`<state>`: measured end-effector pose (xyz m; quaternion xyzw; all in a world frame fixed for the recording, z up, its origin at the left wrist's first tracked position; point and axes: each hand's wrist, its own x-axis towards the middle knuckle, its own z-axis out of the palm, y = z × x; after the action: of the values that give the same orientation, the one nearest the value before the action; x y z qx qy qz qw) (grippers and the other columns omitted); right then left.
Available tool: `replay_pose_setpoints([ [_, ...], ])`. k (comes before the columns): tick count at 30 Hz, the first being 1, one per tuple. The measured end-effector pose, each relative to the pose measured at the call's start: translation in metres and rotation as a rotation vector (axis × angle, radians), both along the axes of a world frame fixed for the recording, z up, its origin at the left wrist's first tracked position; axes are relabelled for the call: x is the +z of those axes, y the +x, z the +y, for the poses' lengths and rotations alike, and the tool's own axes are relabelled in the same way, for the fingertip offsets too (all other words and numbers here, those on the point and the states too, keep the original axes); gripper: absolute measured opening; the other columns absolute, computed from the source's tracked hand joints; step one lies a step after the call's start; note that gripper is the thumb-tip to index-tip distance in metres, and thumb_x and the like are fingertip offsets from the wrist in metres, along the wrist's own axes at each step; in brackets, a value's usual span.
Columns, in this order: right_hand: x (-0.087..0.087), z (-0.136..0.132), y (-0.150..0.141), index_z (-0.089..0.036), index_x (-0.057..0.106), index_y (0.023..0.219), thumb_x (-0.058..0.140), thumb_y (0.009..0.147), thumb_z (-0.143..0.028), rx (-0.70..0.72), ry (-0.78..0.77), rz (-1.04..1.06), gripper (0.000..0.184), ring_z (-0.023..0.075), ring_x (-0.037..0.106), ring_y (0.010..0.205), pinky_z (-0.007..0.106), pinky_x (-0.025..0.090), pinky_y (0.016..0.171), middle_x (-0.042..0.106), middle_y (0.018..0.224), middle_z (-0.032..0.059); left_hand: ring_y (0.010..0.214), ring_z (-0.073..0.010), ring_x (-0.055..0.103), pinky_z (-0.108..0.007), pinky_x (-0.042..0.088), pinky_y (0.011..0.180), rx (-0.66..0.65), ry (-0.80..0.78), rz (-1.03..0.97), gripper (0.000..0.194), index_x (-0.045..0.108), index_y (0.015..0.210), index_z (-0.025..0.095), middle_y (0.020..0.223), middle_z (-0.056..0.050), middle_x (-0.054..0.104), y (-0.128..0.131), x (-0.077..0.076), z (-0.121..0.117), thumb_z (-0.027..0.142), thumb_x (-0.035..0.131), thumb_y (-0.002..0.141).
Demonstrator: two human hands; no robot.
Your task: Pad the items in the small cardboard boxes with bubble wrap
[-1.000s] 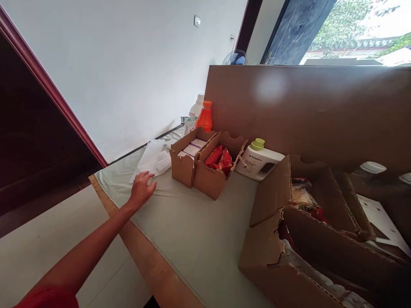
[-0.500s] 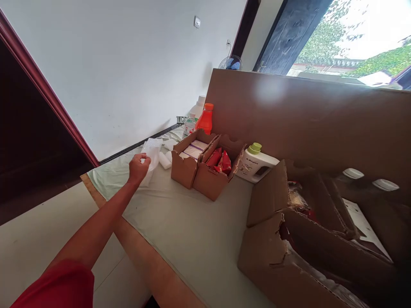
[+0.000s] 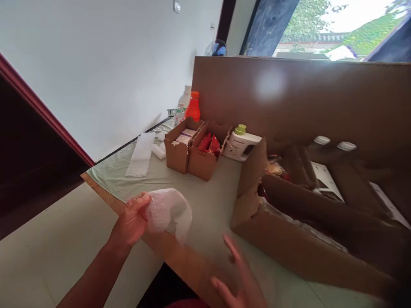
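My left hand (image 3: 130, 222) pinches a white bubble-wrap bag (image 3: 168, 211) and holds it above the near edge of the table (image 3: 205, 201). Low in the view, my right hand (image 3: 239, 280) is raised with fingers spread and holds nothing; it is blurred by motion. A flat stack of more white bags (image 3: 140, 155) lies farther back on the green table cover.
Two small open cardboard boxes (image 3: 189, 152) hold purple-white packs and red packets. A white bottle with a green cap (image 3: 240, 143) lies beside them. A large open carton (image 3: 308, 214) fills the right. An orange bottle (image 3: 193, 107) and a tall cardboard panel (image 3: 305, 102) stand behind.
My left hand took one bag from the stack and drew it back toward me. My right hand has come into view. The camera tilted down and shifted right.
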<state>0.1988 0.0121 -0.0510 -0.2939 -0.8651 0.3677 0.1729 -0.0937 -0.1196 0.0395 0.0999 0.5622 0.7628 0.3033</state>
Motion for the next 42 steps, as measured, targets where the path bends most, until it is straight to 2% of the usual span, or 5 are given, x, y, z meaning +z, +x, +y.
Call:
replay_pose_setpoints([
  [5,0.016,-0.022,-0.045,-0.022,0.031,0.158,0.069,0.085,-0.038,-0.097,-0.048,0.102,0.084,0.0335,0.046,0.142,0.054,0.044,0.113,0.043,0.158,0.0145,0.071,-0.0163,0.061,-0.023,0.047,0.059,-0.316,0.016,-0.144,0.033,0.064,0.062,0.017,0.087,-0.006,0.073,0.046,0.012,0.001,0.042,0.085,0.064],
  [11,0.026,-0.014,-0.016,-0.024,0.074,0.108,0.052,0.093,-0.039,-0.184,-0.269,0.104,0.030,0.0237,0.069,0.097,0.033,0.054,0.089,0.075,0.101,0.0060,0.067,-0.0151,0.063,-0.022,0.049,0.055,-0.388,-0.092,-0.104,0.037,0.064,0.067,0.017,0.099,-0.008,0.075,0.047,0.022,-0.004,0.044,0.088,0.062],
  [18,0.037,0.013,0.071,-0.018,0.071,0.102,0.069,0.080,-0.058,-0.274,-0.724,0.075,0.045,0.0217,0.065,0.079,0.030,0.050,0.068,0.071,0.089,0.0056,0.050,-0.0100,0.050,-0.020,0.040,0.046,-0.517,-0.355,0.163,0.044,0.057,0.073,0.018,0.061,0.003,0.056,0.039,-0.038,0.037,0.057,0.077,0.064],
  [24,0.008,0.014,0.099,-0.018,0.056,0.125,0.065,0.079,-0.061,-0.567,-0.630,0.094,0.064,0.0170,0.056,0.060,0.029,0.047,0.054,0.058,0.070,-0.0018,0.083,-0.0221,0.069,-0.036,0.057,0.070,-0.499,-0.450,0.424,0.070,0.051,0.128,0.015,0.110,-0.013,0.068,0.046,-0.082,0.048,0.058,0.066,0.074],
  [42,-0.008,0.021,0.099,-0.018,0.068,0.102,0.059,0.080,-0.044,-0.596,-0.364,0.000,0.035,0.0154,0.054,0.052,0.027,0.039,0.049,0.059,0.063,-0.0015,0.091,-0.0314,0.061,-0.045,0.050,0.087,-0.729,-0.561,1.188,0.011,0.069,0.073,0.022,0.081,-0.009,0.066,0.053,-0.099,0.115,0.030,0.061,0.070],
])
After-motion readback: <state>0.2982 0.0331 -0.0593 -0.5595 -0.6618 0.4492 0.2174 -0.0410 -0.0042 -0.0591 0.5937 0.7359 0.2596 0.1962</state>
